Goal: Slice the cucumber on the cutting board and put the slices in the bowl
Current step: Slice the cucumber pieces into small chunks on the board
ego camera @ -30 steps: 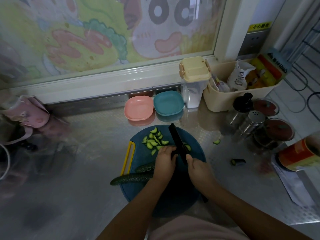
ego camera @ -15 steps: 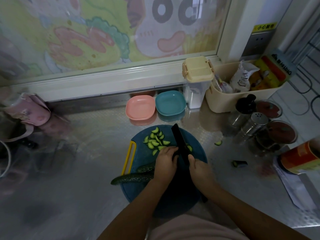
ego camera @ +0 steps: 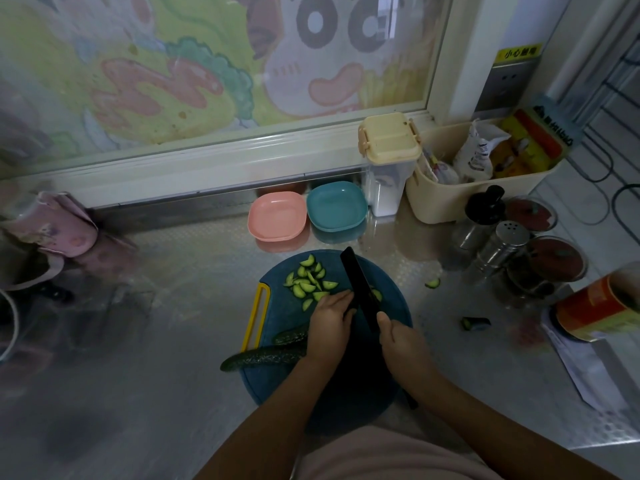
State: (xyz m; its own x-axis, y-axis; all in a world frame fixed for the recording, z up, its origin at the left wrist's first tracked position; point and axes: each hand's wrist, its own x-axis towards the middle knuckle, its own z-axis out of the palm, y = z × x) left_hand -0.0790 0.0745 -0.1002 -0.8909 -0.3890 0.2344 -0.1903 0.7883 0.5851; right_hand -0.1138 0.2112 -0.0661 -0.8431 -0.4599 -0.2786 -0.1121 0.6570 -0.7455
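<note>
A round blue cutting board (ego camera: 277, 386) with a yellow handle lies on the steel counter. Two long cucumber halves (ego camera: 263, 356) stretch across its left side, one end hanging off the board. My left hand (ego camera: 329, 323) holds them down near their cut end. My right hand (ego camera: 401, 344) grips the handle of a black knife (ego camera: 358, 285), whose blade sits just right of my left fingers. Several half-moon cucumber slices (ego camera: 310, 282) are piled at the board's far side. A pink bowl (ego camera: 277, 216) and a teal bowl (ego camera: 336, 206) stand behind the board, both holding nothing.
A stray slice (ego camera: 433, 283) and a cucumber end piece (ego camera: 476, 323) lie on the counter to the right. Spice jars (ego camera: 502, 245), a cream bin (ego camera: 460, 199), a lidded container (ego camera: 389, 161) and an orange can (ego camera: 595, 310) crowd the right side. Pink cloth (ego camera: 59, 223) sits far left.
Both hands and the knife stay at the cucumber's cut end, shifting only slightly. The slice pile looks the same.
</note>
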